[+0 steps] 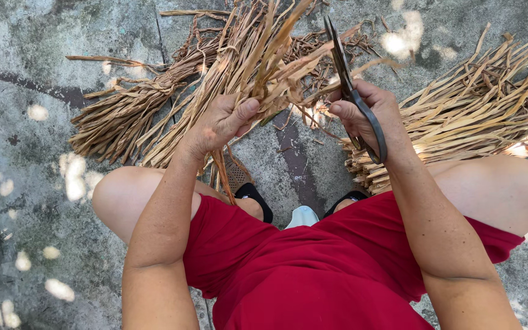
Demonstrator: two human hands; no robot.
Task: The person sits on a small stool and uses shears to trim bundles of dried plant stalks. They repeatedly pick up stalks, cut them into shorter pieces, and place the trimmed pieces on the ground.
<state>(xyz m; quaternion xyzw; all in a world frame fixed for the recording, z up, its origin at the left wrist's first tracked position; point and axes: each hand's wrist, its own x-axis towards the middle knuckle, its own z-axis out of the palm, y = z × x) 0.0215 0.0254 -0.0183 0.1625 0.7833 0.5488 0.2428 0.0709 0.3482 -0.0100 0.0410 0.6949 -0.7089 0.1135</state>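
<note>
The person squats on the concrete floor (25,183), and the left hand (220,122) has its fingers and thumb clamped round a bunch of dry leaf strips (264,55), held up off the ground at its lower end. The right hand (368,119) grips a pair of dark scissors (352,91) — fingers wrapped through the handle loop, blades pointing away, seemingly closed though the angle is poor. Tied bundle (123,116) lies to the left — a loose pile (484,110) to the right.

Tied dry-leaf bundle (123,116) left, loose pile (478,110) right, grey concrete ground (25,183), black sandals (255,198).
</note>
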